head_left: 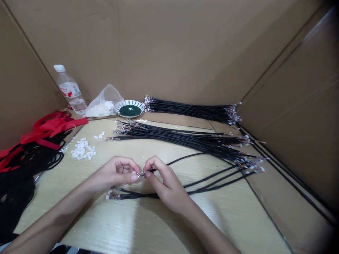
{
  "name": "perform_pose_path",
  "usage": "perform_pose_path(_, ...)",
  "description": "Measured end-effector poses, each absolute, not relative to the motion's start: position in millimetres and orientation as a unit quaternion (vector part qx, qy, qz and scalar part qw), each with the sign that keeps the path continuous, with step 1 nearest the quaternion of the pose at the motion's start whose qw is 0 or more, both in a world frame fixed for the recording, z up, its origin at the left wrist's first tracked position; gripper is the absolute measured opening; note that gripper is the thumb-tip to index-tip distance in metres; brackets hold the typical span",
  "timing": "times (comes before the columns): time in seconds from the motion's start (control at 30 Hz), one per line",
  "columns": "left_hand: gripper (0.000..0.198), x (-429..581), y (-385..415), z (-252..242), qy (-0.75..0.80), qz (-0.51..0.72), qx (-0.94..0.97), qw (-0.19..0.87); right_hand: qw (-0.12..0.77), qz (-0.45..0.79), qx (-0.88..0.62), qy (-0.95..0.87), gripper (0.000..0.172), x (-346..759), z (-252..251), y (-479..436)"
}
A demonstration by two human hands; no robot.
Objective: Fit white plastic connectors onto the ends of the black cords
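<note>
Near the middle of the table, my left hand [120, 171] pinches a small white connector [134, 173] at the tip of a black cable's thin coloured wires. Just to its right, my right hand [166, 181] is closed on the end of that black cable [185, 156], which runs back to the right. Below my hands lie a few more black cables [212, 186] with white connectors at their left ends. A bundle of black cables [174, 138] with bare wire ends stretches behind my hands. Loose white connectors [83, 149] are heaped left of my left hand.
Another cable bundle [185, 108] lies at the back. Beside it are a plate [119, 112] of green bits, a plastic bag [103, 104] and a water bottle [71, 91]. Red ribbons [50, 127] and black cords [21, 187] cover the left side. Cardboard walls [185, 49] surround the table.
</note>
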State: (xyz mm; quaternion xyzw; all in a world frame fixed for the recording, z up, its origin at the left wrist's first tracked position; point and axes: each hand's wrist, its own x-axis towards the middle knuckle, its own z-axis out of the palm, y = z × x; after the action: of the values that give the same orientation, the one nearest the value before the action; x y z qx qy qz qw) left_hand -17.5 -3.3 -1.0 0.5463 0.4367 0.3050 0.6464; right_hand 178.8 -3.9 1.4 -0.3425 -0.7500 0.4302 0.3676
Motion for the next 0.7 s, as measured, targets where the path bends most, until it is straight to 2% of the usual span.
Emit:
perform_pose_path(0.37,0.022,-15.0,-2.0,0.5,0.436,0.309,0.540,0.650,0.367,0.399,-0.318,-0.778,0.020,177.7,2.4,-2.6)
perform_pose_path(0.7,0.024,-14.7,-2.9,5.3,0.444,0.300,0.539,0.650,0.358,0.396,-0.322,-0.782,0.017,178.1,1.8,-2.1)
